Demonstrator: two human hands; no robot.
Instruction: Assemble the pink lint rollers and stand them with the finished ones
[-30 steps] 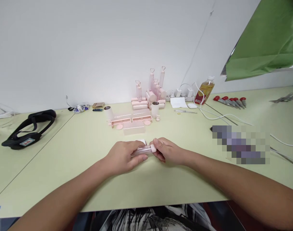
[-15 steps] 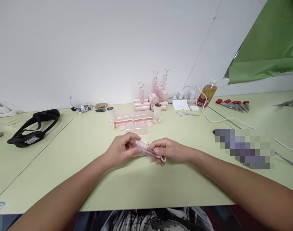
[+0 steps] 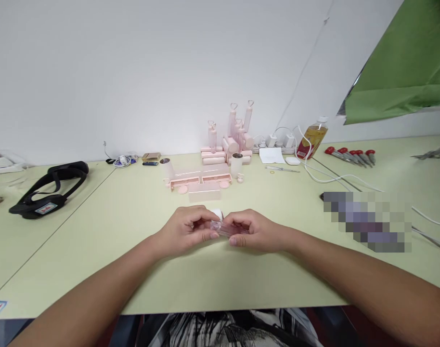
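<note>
Between my two hands, low over the near middle of the table, lies a clear pink tube [image 3: 224, 229], roughly level. My left hand [image 3: 187, 229] is closed at its left end, thumb in front and fingers behind. My right hand [image 3: 258, 232] wraps round the right part, hiding that end. Just behind the fingers a white rounded piece [image 3: 217, 212] shows partly on the table. Farther back stand two pale pink cups [image 3: 236, 165] with dark openings, flanking pink open trays [image 3: 186, 182], and a pale translucent box-shaped piece [image 3: 204, 192] lies in front.
Pink tubes with loop handles [image 3: 248, 118] stand among pink cylinders by the wall. A drink bottle [image 3: 313, 140], white cables [image 3: 328, 181] and red-handled tools [image 3: 350, 156] are at right. A black headset [image 3: 50, 190] lies at left. A blurred-out object [image 3: 364, 221] sits right of my hand.
The tube has turned from slanting to nearly level, and its loop handle is now hidden by my right hand. My left hand has lowered slightly.
</note>
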